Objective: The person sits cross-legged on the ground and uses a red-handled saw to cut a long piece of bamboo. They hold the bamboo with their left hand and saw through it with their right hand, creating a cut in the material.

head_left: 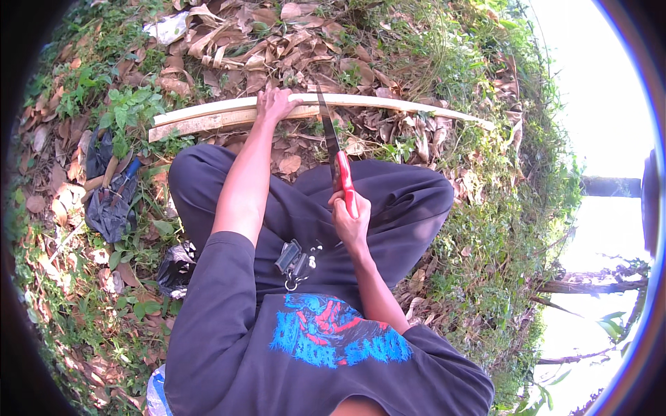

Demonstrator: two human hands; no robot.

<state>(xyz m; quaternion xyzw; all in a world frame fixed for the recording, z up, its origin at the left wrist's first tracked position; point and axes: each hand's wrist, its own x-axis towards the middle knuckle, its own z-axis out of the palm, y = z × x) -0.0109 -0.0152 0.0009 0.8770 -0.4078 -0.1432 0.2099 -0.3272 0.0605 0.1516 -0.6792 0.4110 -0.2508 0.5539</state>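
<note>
We see the right hand (352,215) closed around the red handle of a saw (333,145), blade crossing the longer wooden strip (395,103) near the shorter strip (215,122)'s right end. The left hand (276,105) lies over both strips; we cannot tell whether its fingers curl beneath. Strips lie beyond the crossed legs (406,187), among dry leaves (289,164).

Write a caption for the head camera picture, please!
Left hand on pale wooden strips, right hand gripping a red-handled saw.

The grassy ground (479,229) carries dry leaves (236,43) — a white scrap (167,29) toward its far edge, black plastic bags (111,220) toward its left edge.
</note>
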